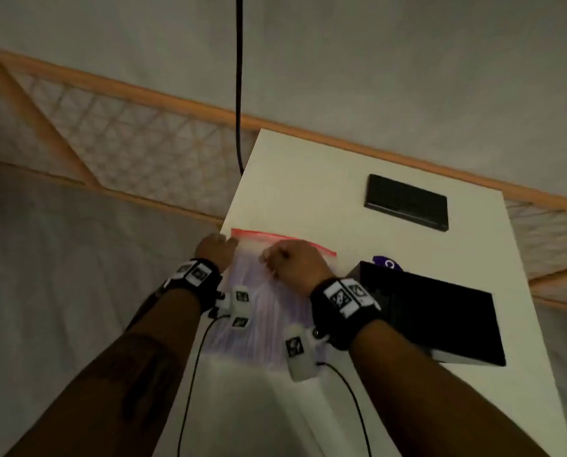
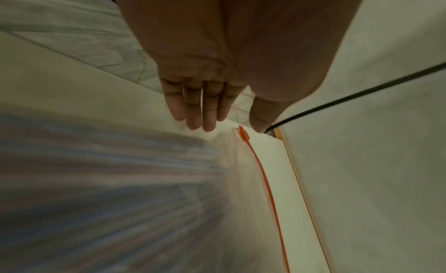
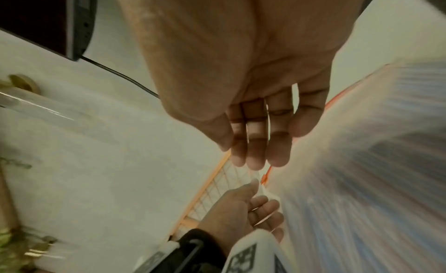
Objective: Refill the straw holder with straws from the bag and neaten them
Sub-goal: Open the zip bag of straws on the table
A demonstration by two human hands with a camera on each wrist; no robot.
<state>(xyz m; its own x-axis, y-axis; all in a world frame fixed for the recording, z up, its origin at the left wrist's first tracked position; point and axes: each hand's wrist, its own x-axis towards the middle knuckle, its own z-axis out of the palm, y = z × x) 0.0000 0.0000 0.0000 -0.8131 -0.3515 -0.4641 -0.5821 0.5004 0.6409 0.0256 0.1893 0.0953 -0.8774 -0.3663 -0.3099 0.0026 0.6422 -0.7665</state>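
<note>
Left hand [image 1: 215, 250] at bag [image 1: 262, 311] corner – right hand [image 1: 295, 263] near zip edge

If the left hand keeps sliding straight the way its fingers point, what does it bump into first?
Probably the red zip strip at the corner of the straw bag: the left hand has its fingertips just short of it, though depth is unclear.

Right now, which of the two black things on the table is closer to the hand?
The big black box, right beside the right hand and its wrist. The smaller flat black slab lies farther back on the white table, away from both hands.
</note>
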